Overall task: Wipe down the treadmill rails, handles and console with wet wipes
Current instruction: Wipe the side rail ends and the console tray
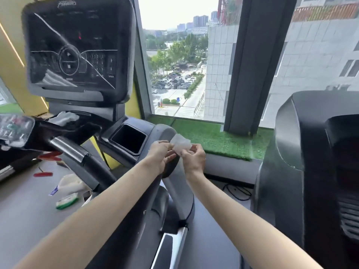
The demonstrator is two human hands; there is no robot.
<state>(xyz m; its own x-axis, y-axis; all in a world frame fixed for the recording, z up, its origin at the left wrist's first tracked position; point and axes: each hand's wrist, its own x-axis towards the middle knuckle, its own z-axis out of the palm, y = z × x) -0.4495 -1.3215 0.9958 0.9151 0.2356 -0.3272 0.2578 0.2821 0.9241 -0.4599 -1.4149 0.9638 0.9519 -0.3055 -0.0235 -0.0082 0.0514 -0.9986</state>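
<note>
The left hand [162, 154] and the right hand [194, 158] are both pinching a small white wet wipe [180, 143], each gripping one edge between thumb and fingertips; the wipe is hanging in front of the grey curved handle [165, 131] of the treadmill, though whether it is touching the handle cannot be told; a dark cup pocket [128, 138] is sitting just left of the hands; the dark console [77, 49] is rising at upper left, with a crumpled wipe [64, 118] lying on the ledge beneath it; a green-and-white pack [67, 200] is lying on the belt [29, 210] beside a white bag [71, 184]; artificial grass [213, 138] is covering the window sill beyond.
</note>
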